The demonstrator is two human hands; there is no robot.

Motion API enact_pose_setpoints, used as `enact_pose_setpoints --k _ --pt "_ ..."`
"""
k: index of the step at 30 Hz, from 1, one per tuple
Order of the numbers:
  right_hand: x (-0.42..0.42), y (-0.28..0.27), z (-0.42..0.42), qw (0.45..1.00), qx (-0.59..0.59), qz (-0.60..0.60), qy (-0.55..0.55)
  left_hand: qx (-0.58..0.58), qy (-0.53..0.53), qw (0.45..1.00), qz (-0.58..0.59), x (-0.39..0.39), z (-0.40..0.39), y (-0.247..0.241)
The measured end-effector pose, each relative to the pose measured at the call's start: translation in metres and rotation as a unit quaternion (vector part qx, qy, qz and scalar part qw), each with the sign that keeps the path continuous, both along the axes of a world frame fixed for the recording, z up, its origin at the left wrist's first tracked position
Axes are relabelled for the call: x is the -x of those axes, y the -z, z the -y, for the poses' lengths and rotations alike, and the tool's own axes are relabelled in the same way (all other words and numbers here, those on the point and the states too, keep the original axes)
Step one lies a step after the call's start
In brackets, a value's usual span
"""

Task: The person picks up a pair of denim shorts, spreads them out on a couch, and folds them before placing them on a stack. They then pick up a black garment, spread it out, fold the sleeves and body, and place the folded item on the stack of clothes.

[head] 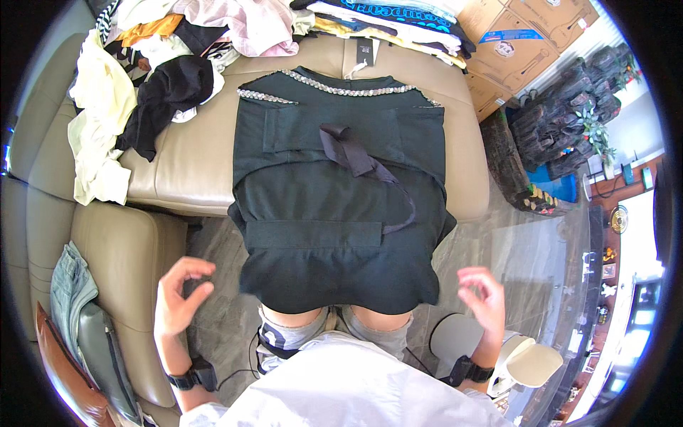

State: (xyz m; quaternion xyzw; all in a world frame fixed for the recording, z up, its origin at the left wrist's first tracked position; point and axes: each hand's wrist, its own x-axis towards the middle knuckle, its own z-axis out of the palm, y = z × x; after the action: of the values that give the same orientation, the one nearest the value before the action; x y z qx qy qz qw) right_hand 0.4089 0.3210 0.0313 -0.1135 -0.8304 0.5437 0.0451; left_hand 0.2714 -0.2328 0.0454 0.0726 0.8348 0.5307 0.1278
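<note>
A dark green-black garment (320, 197) lies spread over the sofa's front edge and across my lap. Braided silvery trim (347, 92) runs along its neckline, and a hang tag (366, 52) shows just beyond the neck. On top of the cloth lies a dark ribbon-like strap (352, 155), twisted and trailing down to a flat band (315, 234). My left hand (184, 293) hovers left of the garment's near edge, fingers curved and apart, holding nothing. To the right of that edge, my right hand (483, 296) is likewise raised with thumb and fingers apart, touching no cloth.
Loose clothes (155, 80) are heaped on the beige leather sofa (181, 181) at far left; folded clothes (395, 26) are stacked at the back. Cardboard boxes (517, 48) and a rockery fountain (565, 117) stand right. Jeans (72, 288) and cushions (104, 352) lie at left.
</note>
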Motion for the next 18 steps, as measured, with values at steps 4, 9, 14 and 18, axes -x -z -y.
enact_pose_setpoints --k 4,9,14,18 --pt "0.071 -0.023 0.019 0.995 -0.086 -0.05 0.02 -0.007 0.104 0.987 -0.12 0.057 -0.051 -0.031" --pt "0.17 -0.034 0.08 0.959 -0.246 -0.084 -0.109 0.072 0.279 0.915 -0.281 0.152 -0.146 -0.037" --pt "0.233 0.004 0.084 0.939 -0.301 -0.06 -0.152 0.247 0.393 0.814 -0.348 0.25 -0.216 0.019" --pt "0.258 0.012 0.084 0.927 -0.26 -0.081 -0.258 0.262 0.394 0.786 -0.397 0.258 -0.226 0.027"
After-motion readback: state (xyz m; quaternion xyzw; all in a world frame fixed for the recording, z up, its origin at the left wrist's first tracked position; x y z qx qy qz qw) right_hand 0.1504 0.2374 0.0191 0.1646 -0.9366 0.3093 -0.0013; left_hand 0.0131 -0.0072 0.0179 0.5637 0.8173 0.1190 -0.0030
